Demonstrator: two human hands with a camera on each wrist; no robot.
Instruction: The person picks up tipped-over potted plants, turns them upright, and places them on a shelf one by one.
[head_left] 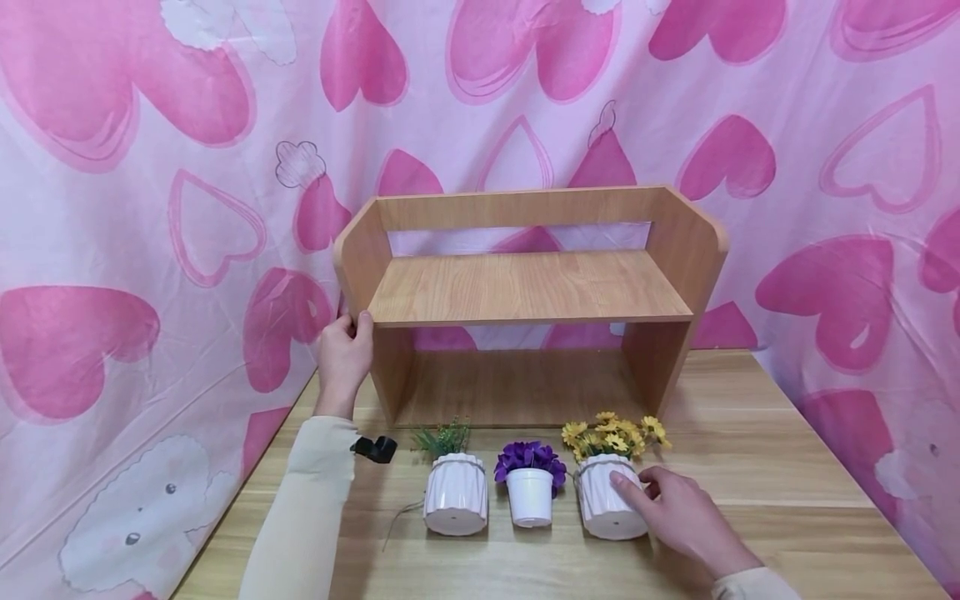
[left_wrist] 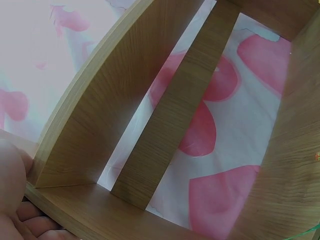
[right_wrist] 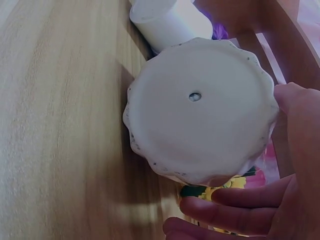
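Note:
My left hand (head_left: pixel 347 357) grips the left side panel of a two-tier wooden desk shelf (head_left: pixel 528 287), thumb at the front edge and fingers curled round the outside. In the left wrist view, part of that hand (left_wrist: pixel 12 192) shows at the panel's edge. A white fluted pot of yellow flowers (head_left: pixel 611 498) lies on its side, base towards me. At its right is my right hand (head_left: pixel 686 518), thumb against the pot and fingers loosely spread beside it. The right wrist view shows the pot's round base (right_wrist: pixel 200 120) with a small hole, fingers (right_wrist: pixel 240 212) below it.
Left of the yellow flowers lie a smaller white pot of purple flowers (head_left: pixel 530 497) and a fluted pot of green sprigs (head_left: pixel 455 496), also on their sides. All three are on the wooden table (head_left: pixel 787 467) before the shelf. A pink heart-patterned curtain (head_left: pixel 510 75) hangs behind.

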